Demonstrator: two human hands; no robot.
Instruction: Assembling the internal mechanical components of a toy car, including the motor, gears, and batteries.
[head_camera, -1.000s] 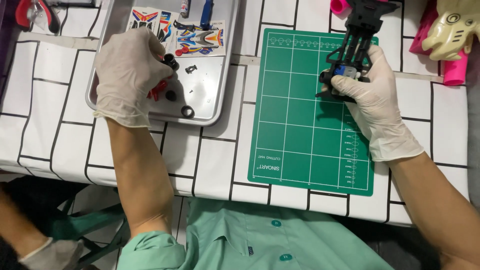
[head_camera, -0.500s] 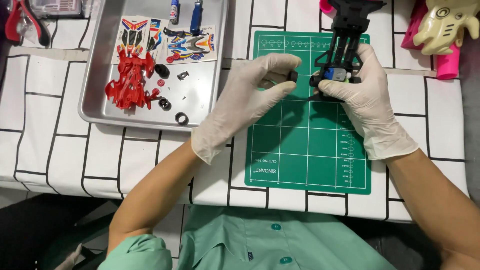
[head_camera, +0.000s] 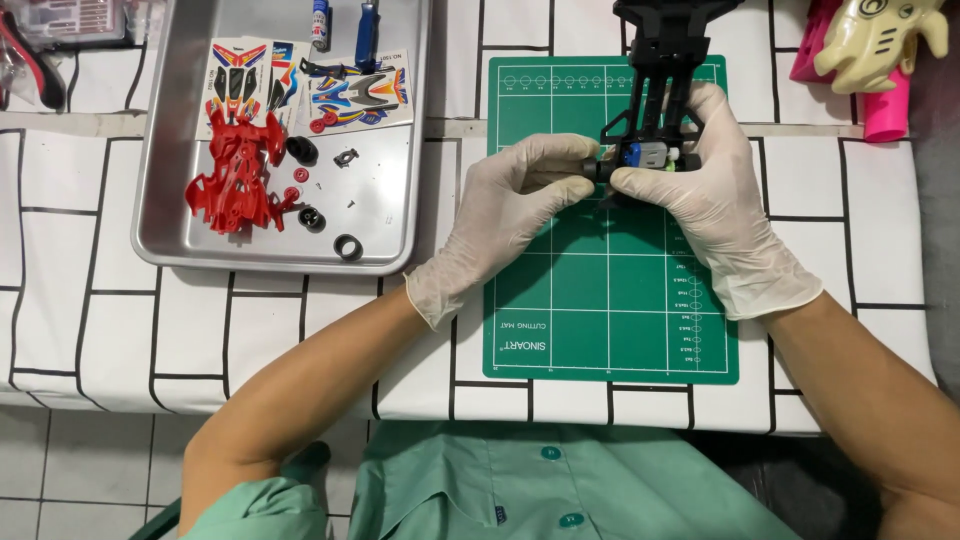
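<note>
Both hands wear pale gloves and meet over the green cutting mat (head_camera: 610, 300). My right hand (head_camera: 715, 200) grips a black toy-car chassis (head_camera: 660, 70) with a blue and grey motor part at its near end. My left hand (head_camera: 510, 210) pinches a small black wheel (head_camera: 598, 170) against the chassis's left side. In the metal tray (head_camera: 180, 245) to the left lie a red car body shell (head_camera: 238, 175), several loose black wheels and small parts (head_camera: 310, 215) and sticker sheets (head_camera: 350, 95).
A white cloth with black grid lines (head_camera: 90, 300) covers the table. A pale toy figure (head_camera: 870, 40) on pink pieces stands at the top right. Red-handled pliers (head_camera: 25, 60) lie at the top left. Blue tools (head_camera: 365, 30) rest at the tray's far end.
My left hand left the tray, where it was picking among the small parts, and moved right to the chassis with a black wheel. The right hand kept holding the chassis.
</note>
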